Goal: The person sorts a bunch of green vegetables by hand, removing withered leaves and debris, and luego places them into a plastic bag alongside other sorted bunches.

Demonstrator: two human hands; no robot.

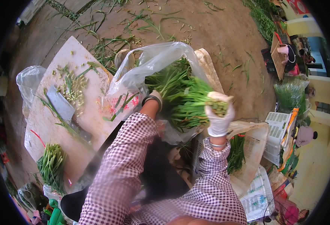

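My right hand (220, 118), in a white glove, grips a bunch of green leafy stalks (191, 92) that look like garlic chives. Its pale cut ends stick out by the thumb, and its leaves trail left over a clear plastic bag (165, 56). My left hand (157, 97), also gloved and wearing a dark bracelet, reaches into the bag's mouth among more greens (170, 74); leaves and plastic hide its fingers. To the left, a cleaver (59, 102) lies on a white board (92, 115) beside chopped stalk ends (76, 87).
A tied bunch of greens (52, 166) rests on the board's near corner. At right stand a lined crate (249, 152) holding greens and a white plastic crate (276, 123). Leaf scraps (151, 24) litter the floor (232, 36). Another person (286, 52) is partly visible at far right.
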